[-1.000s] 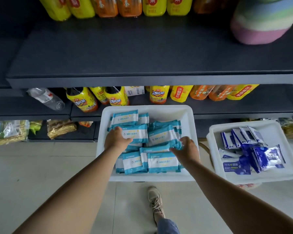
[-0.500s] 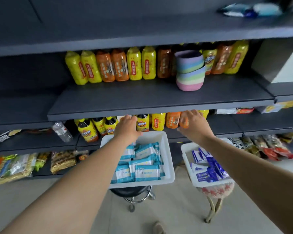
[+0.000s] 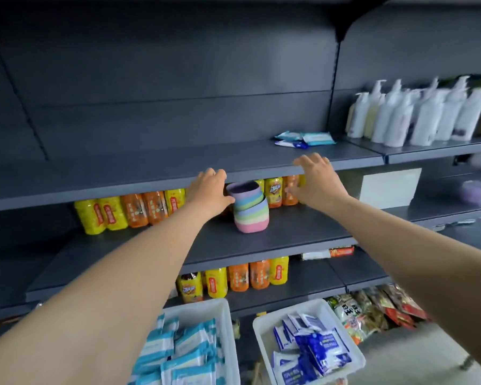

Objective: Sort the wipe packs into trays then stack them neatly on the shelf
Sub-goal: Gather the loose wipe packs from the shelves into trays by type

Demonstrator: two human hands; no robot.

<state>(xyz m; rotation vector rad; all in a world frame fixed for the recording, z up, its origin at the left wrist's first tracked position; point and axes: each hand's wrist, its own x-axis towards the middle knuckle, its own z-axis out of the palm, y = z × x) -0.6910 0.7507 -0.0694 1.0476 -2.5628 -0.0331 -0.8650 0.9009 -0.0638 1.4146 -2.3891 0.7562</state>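
Observation:
Both arms reach up toward the dark shelf [image 3: 150, 168]. My left hand [image 3: 210, 190] hovers at the shelf's front edge, fingers relaxed and empty. My right hand [image 3: 315, 180] is spread open at the same edge, holding nothing. Below, a white tray [image 3: 222, 309] holds several teal-and-white wipe packs [image 3: 184, 354]. Beside it a second white tray [image 3: 261, 329] holds dark blue wipe packs [image 3: 317, 348]. A few wipe packs [image 3: 306, 138] lie on the upper shelf, to the right of my hands.
A pastel striped cup stack [image 3: 250, 209] stands on the middle shelf between my hands, with yellow and orange drink bottles [image 3: 128, 209] behind it. White pump bottles [image 3: 417, 115] fill the upper right shelf. Snack bags [image 3: 372, 309] lie low on the right.
Both hands left the teal wipe tray and rose to the upper shelf edge, empty. My view tilted up from the trays to the shelves.

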